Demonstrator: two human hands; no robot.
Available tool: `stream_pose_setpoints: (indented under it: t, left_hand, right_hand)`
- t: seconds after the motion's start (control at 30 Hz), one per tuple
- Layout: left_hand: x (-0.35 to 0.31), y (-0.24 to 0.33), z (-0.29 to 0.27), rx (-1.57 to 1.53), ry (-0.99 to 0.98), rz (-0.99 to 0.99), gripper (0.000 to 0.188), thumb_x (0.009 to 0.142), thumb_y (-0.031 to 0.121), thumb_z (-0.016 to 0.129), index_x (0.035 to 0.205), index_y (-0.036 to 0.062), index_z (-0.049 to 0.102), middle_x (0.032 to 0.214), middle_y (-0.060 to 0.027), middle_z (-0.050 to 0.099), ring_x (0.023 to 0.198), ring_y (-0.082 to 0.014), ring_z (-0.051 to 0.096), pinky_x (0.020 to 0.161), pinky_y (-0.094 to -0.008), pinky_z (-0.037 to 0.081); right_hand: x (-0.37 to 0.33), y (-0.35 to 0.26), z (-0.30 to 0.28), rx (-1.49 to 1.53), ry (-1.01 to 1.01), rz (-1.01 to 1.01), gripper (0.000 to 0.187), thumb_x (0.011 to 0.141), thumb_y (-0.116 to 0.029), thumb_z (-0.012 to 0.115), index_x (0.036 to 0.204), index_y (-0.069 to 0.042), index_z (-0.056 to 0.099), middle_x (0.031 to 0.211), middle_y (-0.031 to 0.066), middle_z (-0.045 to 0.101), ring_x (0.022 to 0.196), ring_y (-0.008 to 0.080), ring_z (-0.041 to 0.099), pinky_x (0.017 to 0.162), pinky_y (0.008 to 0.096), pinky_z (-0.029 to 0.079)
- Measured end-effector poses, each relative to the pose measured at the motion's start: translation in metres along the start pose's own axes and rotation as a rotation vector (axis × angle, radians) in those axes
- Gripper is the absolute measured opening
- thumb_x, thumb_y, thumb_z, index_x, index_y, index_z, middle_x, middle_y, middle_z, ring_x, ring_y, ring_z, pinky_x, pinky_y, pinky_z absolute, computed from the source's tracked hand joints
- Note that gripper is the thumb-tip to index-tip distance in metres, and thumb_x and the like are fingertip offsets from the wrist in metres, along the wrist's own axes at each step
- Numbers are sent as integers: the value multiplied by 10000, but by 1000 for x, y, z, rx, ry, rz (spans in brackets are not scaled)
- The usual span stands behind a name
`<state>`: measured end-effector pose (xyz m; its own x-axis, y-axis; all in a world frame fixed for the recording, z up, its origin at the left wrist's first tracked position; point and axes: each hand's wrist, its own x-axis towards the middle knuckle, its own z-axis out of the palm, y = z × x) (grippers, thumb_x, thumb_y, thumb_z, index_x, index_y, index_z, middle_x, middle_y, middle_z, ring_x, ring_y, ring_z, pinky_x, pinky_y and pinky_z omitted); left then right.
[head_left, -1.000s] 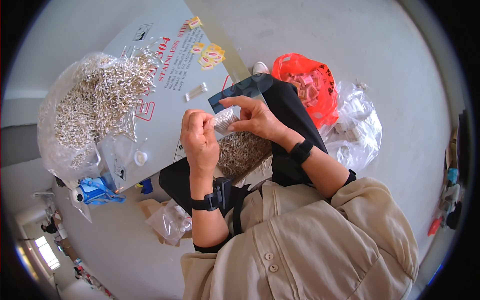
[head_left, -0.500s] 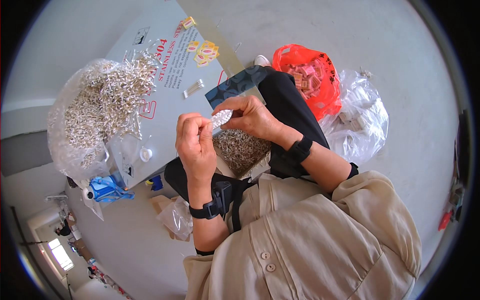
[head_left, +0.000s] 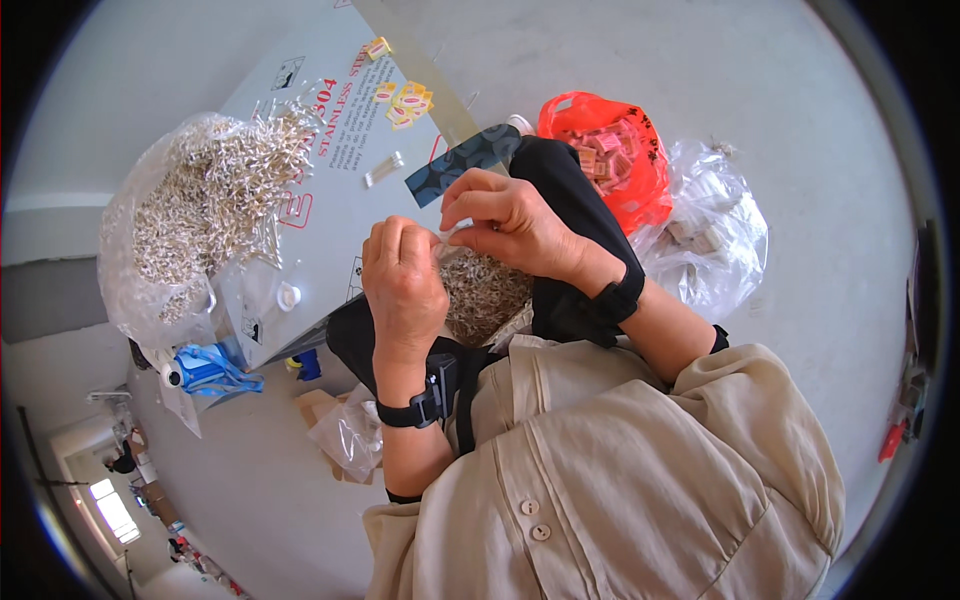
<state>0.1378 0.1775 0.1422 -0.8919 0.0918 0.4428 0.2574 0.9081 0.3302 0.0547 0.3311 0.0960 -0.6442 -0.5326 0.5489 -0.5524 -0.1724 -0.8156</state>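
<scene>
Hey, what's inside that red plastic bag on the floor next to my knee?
The red plastic bag holds a heap of small pink and cream tags, showing at its open top. What lies deeper is hidden by the bag's red wall and the dark trouser knee.

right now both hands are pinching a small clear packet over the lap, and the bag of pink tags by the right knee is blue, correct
Not quite: the bag of pink tags is red-orange, not blue, as the head view shows. The rest holds: the left hand and right hand meet on a small clear packet over the lap.
</scene>
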Motion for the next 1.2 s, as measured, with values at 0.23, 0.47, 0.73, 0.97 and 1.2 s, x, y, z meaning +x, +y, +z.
stream_pose_setpoints:
  t: [0.23, 0.47, 0.73, 0.97, 1.2]
  left_hand:
    - [-10, 3, -2, -99, 44, -8, 179, 746, -53, 664, 815, 2, 509, 823, -106, 528, 802, -319, 554, 708, -423, 445]
    - [-14, 2, -9, -2, 79, 76, 146, 692, -30, 627, 755, 37, 513, 814, -83, 530, 811, -289, 553, 706, -406, 425]
    - [-24, -16, -12, -25, -51, 59, 143, 654, -35, 588, 719, 23, 475, 770, -108, 495, 772, -307, 527, 685, -416, 438]
    - [-36, -32, -8, -65, -77, -1, 149, 643, -62, 561, 707, 25, 458, 767, -120, 487, 761, -325, 524, 678, -432, 456]
    - [-32, -52, 33, -504, 99, -338, 238, 777, 4, 721, 1005, -3, 650, 943, -52, 608, 781, -151, 571, 607, -267, 474]
  right_hand:
    - [-4, -17, 7, -507, -156, -103, 159, 789, -60, 637, 838, -21, 491, 861, 126, 508, 766, 315, 614, 622, 412, 502]
    - [-5, -26, 15, -546, -187, -136, 188, 762, -72, 634, 877, -10, 499, 885, 133, 510, 757, 319, 610, 611, 409, 506]
    - [-9, -21, 15, -528, -216, -71, 164, 796, -62, 639, 867, -6, 503, 879, 138, 517, 725, 348, 599, 580, 427, 496]
    - [-14, -7, 17, -445, -222, 2, 131, 813, -4, 632, 867, -20, 514, 861, 124, 527, 750, 342, 602, 621, 407, 501]
    - [-8, 37, 20, -301, -59, 174, 86, 875, -15, 580, 910, -1, 504, 906, 146, 582, 820, 368, 605, 697, 387, 503]
